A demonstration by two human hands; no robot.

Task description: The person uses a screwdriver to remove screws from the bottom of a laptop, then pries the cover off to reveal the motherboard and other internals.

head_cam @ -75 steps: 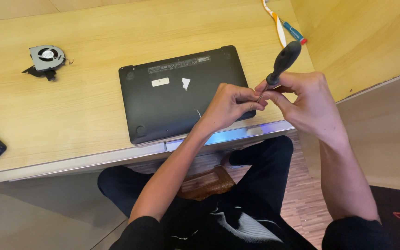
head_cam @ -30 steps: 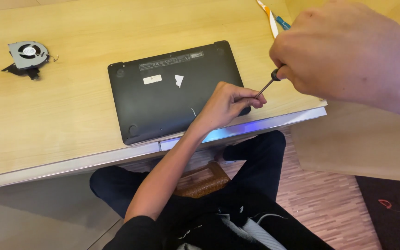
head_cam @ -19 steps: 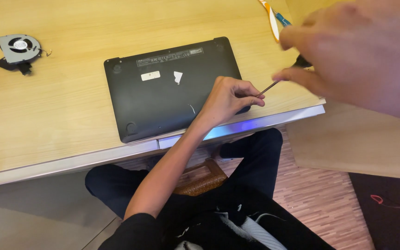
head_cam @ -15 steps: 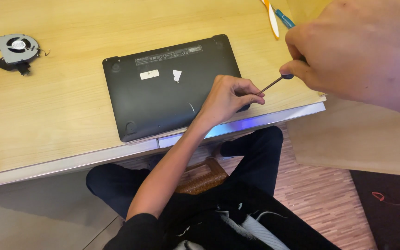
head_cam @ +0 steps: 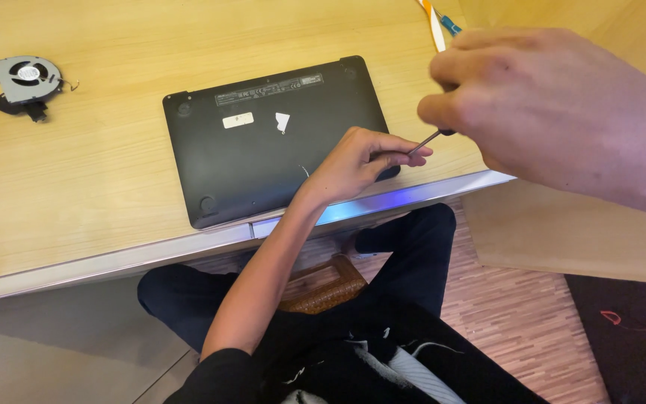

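Screwdriver (head_cam: 424,142) shaft is pinched by left hand (head_cam: 357,161) fingers at its tip, right hand (head_cam: 540,105) clenched round the handle, above the laptop (head_cam: 263,150) on the bench (head_cam: 99,179).

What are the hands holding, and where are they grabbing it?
A thin metal-shafted screwdriver: the right hand grips its dark handle end, and the left hand pinches the tip of the shaft over the black laptop.

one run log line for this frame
left hand: pinches screwdriver tip | right hand: grips handle | laptop: upside down on desk
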